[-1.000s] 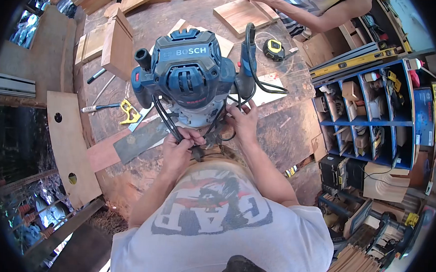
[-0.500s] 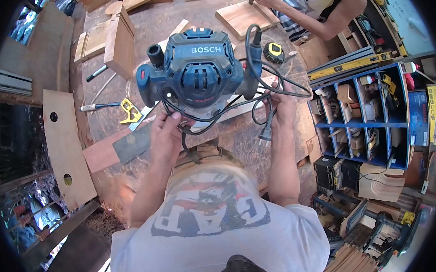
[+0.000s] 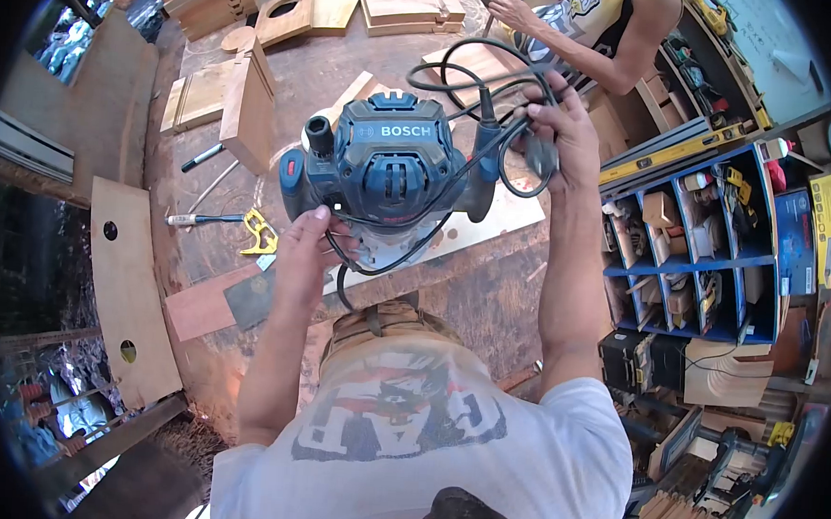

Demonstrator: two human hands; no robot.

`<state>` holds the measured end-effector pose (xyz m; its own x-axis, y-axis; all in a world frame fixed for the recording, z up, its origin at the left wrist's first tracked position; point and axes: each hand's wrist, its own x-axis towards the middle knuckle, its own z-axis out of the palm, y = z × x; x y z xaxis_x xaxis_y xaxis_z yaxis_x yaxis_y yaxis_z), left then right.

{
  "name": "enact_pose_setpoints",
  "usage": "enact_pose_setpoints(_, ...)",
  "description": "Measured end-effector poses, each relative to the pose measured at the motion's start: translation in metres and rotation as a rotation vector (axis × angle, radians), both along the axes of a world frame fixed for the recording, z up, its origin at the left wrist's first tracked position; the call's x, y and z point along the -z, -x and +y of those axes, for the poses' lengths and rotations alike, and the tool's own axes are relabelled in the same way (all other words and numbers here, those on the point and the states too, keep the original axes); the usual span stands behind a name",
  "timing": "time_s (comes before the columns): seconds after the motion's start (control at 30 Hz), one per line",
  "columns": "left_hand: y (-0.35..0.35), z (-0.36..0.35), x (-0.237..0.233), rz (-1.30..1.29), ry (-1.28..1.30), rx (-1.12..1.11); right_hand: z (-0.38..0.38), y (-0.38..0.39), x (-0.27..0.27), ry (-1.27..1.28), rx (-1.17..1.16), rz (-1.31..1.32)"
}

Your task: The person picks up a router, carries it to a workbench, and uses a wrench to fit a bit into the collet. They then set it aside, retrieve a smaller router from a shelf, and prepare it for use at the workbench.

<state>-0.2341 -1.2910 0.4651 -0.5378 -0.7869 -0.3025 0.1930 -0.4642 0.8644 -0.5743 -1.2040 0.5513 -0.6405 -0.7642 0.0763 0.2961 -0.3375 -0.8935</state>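
Note:
A blue Bosch router (image 3: pixel 395 155) stands upright on the workbench in front of me, its black power cord (image 3: pixel 416 250) looping across its front and out to the right. Raised beside the router's right handle, my right hand (image 3: pixel 573 131) is closed around gathered loops of that cord. The plug (image 3: pixel 541 157) hangs blurred just below those fingers. My left hand (image 3: pixel 305 244) is low at the router's left front, its thumb and fingers closed on the cord near the base. Part of its grip is hidden.
Left on the workbench (image 3: pixel 491 249) lie a yellow-handled saw (image 3: pixel 259 232), a marker (image 3: pixel 201 158) and wooden boxes (image 3: pixel 248 110). Across the bench, another person's hand (image 3: pixel 509 7) holds something thin. A blue compartment shelf (image 3: pixel 688 260) and a yellow level (image 3: pixel 667 160) are at the right.
My right hand has risen and moved right, lifting the cord loops and plug. My left hand stays by the router's base. The whole view has shifted slightly.

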Motion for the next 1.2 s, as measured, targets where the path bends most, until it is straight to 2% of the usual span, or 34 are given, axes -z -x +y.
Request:
enact_pose_setpoints(0.07, -0.002, -0.001, -0.006, -0.261, 0.303, -0.042, -0.014, 0.002, -0.022, -0.025, -0.059, 0.006)
enact_pose_setpoints(0.17, -0.003, 0.006, -0.019, -0.602, 0.855, -0.178, -0.044, 0.022, -0.024, -0.01, -0.125, -0.082)
enact_pose_setpoints(0.2, 0.0, 0.009, -0.022, -0.571, 0.872, -0.298, -0.053, 0.019, -0.028, -0.056, -0.106, -0.127)
enact_pose_setpoints(0.3, 0.0, 0.006, -0.026, -0.387, 1.295, -0.256, -0.053, -0.01, -0.056, 0.006, -0.106, -0.198)
enact_pose_setpoints(0.33, 0.004, 0.006, -0.024, -0.416, 1.431, -0.236, -0.052, -0.024, -0.065, 0.06, -0.099, -0.168)
enact_pose_setpoints(0.4, 0.008, 0.006, -0.018, -0.411, 1.471, -0.226, -0.051, -0.043, -0.073, 0.164, -0.084, -0.118)
enact_pose_setpoints(0.5, 0.013, 0.005, -0.038, -0.441, 1.633, -0.204, -0.06, -0.039, -0.069, 0.193, -0.162, -0.279)
enact_pose_setpoints(0.53, 0.013, 0.007, -0.044, -0.459, 1.695, -0.198, -0.066, -0.041, -0.067, 0.197, -0.097, -0.277)
enact_pose_setpoints(0.63, 0.012, -0.001, -0.028, -0.469, 1.754, -0.198, -0.07, -0.048, -0.073, 0.234, -0.074, -0.394)
enact_pose_setpoints(0.77, 0.011, -0.023, -0.03, -0.26, 1.7, -0.318, -0.062, -0.047, -0.075, 0.174, -0.079, -0.343)
enact_pose_setpoints(0.93, 0.022, -0.057, -0.051, -0.186, 1.68, -0.518, -0.048, -0.042, -0.062, 0.123, -0.179, -0.28)
enact_pose_setpoints(0.97, 0.024, -0.071, -0.06, -0.257, 1.474, -0.516, -0.05, -0.038, -0.059, 0.122, -0.2, -0.23)
enact_pose_setpoints(1.03, 0.028, -0.098, -0.072, -0.393, 1.04, -0.487, -0.05, -0.034, -0.046, 0.098, -0.238, -0.138)
enact_pose_setpoints(1.1, 0.041, -0.128, -0.073, -0.426, 1.138, -0.396, -0.055, -0.027, -0.044, 0.102, -0.223, -0.131)
enact_pose_setpoints(1.17, 0.061, -0.148, -0.078, -0.438, 1.048, -0.263, -0.064, -0.009, -0.042, 0.034, -0.169, -0.11)
enact_pose_setpoints(1.2, 0.069, -0.159, -0.08, -0.513, 1.03, -0.148, -0.067, 0.002, -0.036, -0.005, -0.072, -0.155)
